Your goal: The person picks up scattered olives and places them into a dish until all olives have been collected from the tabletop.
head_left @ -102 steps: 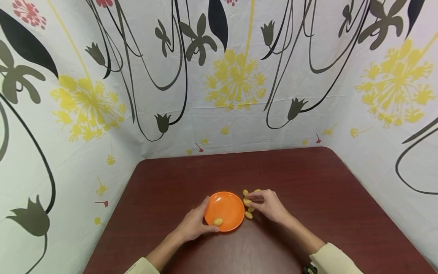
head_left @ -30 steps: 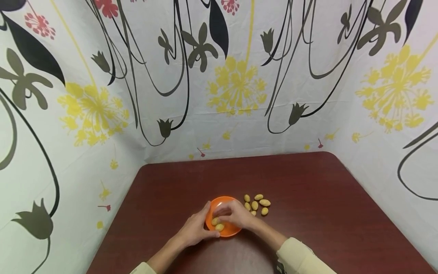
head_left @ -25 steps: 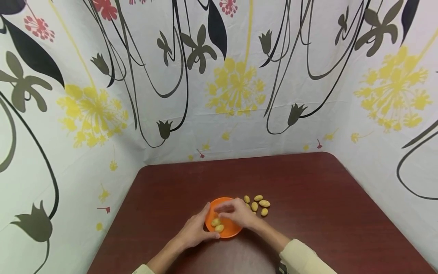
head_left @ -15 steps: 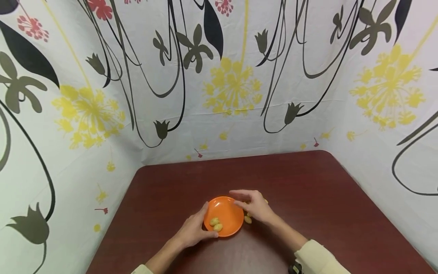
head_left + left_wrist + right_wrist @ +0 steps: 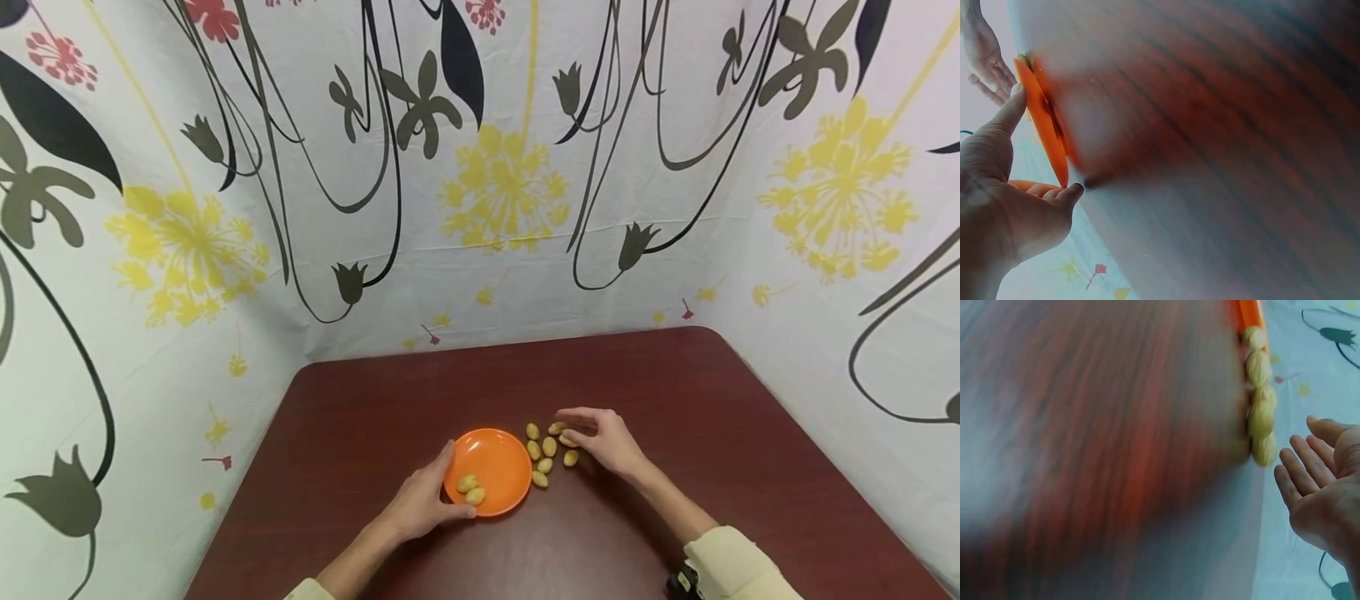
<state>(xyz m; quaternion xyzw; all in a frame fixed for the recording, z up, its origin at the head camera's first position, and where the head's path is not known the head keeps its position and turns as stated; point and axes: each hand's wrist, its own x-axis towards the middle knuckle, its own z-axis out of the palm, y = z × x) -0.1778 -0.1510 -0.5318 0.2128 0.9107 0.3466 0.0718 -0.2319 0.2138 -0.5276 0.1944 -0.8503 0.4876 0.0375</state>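
Two small tan oval nuts, apparently in the shell (image 5: 475,496), lie on an orange plate (image 5: 498,467), toward its near left side. My left hand (image 5: 422,498) holds that plate by its left rim, thumb along the near edge and fingers along the far left. Several more such nuts (image 5: 550,447) form a loose cluster on the table just right of the plate. Over the right side of this cluster is my right hand (image 5: 611,442), thumb and fingers parted around one nut. In the right wrist view, its relaxed fingers (image 5: 1297,465) are close beside the wrinkled nuts (image 5: 1261,419), holding none.
A dark red-brown table (image 5: 420,392) with rounded far corners carries everything. White cloth with a printed flower pattern (image 5: 510,192) surrounds it at the back and both sides.
My right hand has gone from over the plate back right to the cluster, its fingers parted. The plate now bears two nuts instead of one. My left hand stays on the rim.
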